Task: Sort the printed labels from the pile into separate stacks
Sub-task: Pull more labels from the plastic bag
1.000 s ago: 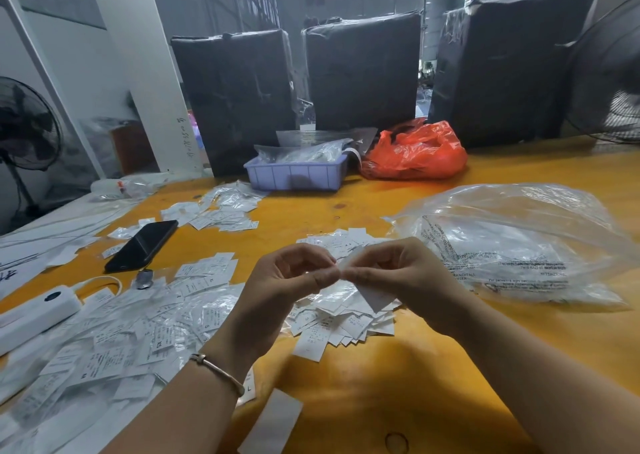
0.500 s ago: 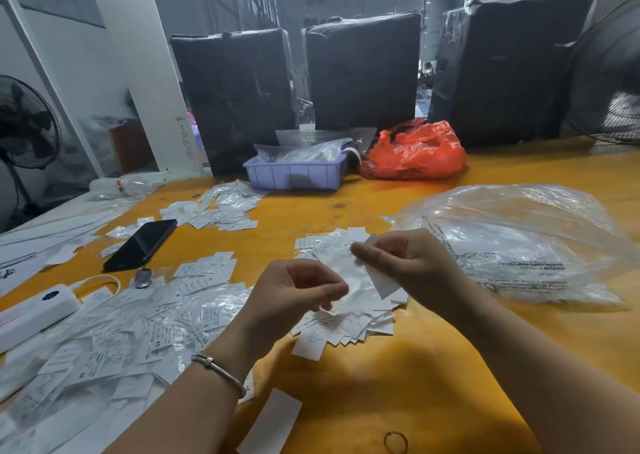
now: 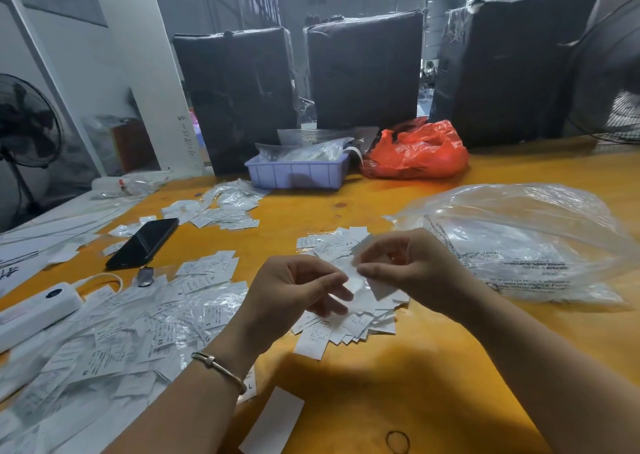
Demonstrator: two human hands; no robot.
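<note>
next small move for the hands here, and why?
Probably: right hand lifts its pinched label clear and reads its size. Both hands hover over the unsorted pile; left hand has loosely curled fingers that seem to hold nothing, and sorted groups lie to the left.

Dim, cool daylight enters from the far background; the yellow tabletop shows soft shadows beneath the forearms. Wide-angle bending curves the edges, and fingertips blur slightly.

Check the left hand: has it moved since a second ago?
Yes. The left hand has dropped away from the right hand, nearer the camera over the label pile.
</note>
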